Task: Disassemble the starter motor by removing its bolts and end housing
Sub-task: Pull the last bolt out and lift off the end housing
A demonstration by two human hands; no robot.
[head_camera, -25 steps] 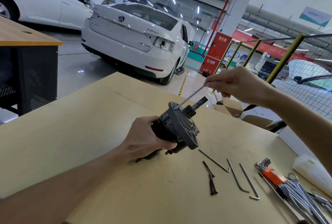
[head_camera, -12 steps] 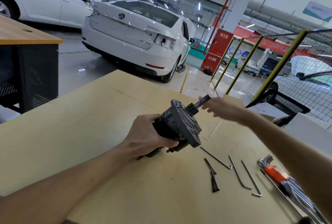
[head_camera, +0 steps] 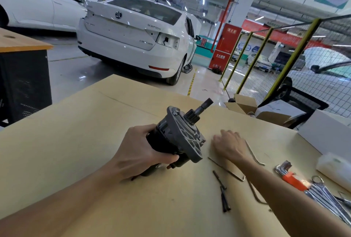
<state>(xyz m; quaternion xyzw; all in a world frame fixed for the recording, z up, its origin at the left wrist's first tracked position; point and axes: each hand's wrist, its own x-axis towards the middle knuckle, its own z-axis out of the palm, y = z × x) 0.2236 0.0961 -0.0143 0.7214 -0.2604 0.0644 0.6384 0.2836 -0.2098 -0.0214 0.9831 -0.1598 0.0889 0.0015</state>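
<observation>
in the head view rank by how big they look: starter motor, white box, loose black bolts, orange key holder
1. starter motor
2. white box, though it is cut off by the frame edge and lies farther away, so its rank against the motor is unsure
3. orange key holder
4. loose black bolts, thin

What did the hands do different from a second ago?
The right hand let go of the hex key it had poked into the motor, set it on the table, and now rests flat and empty beside it. The left hand kept gripping the motor. The bolts stayed put.
</observation>
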